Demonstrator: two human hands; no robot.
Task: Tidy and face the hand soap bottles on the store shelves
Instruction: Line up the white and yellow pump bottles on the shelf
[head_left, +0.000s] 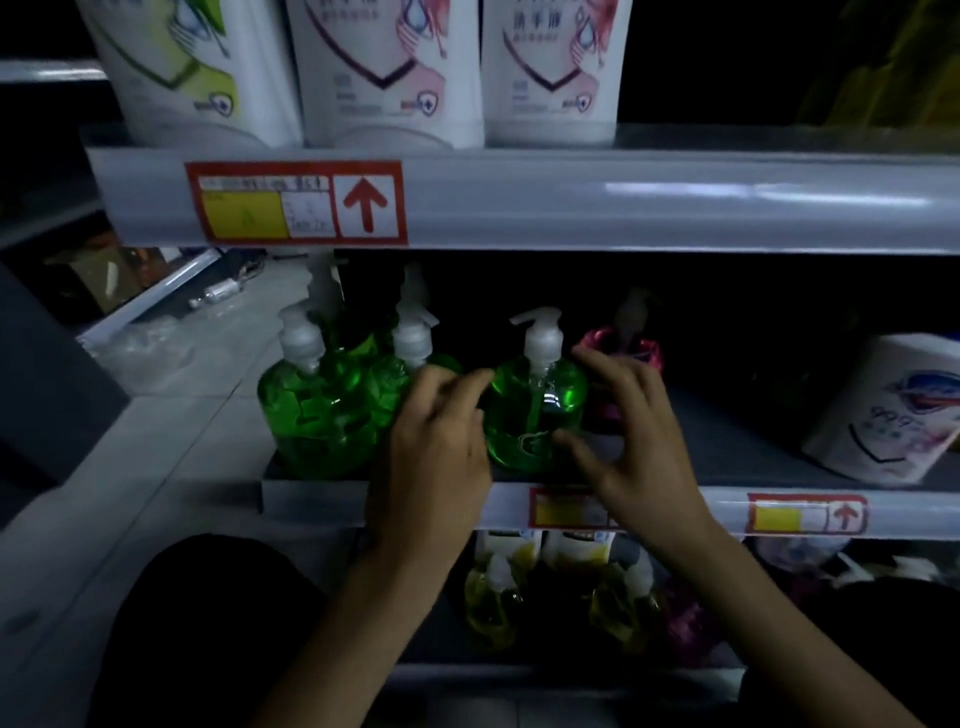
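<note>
A green pump bottle of hand soap (535, 410) stands at the front of the middle shelf (727, 512). My left hand (436, 457) curls round its left side and my right hand (628, 441) curls round its right side, thumb low on the front. Its white pump points left. To its left stand more green pump bottles (317, 410), one behind the other. A pink pump bottle (623, 348) sits right behind my right hand, partly hidden.
White refill pouches (389, 73) line the top shelf above a red price tag (296, 202). A white pouch (888, 410) leans at the middle shelf's right. Yellow pump bottles (493, 597) fill the lower shelf. Grey floor lies to the left.
</note>
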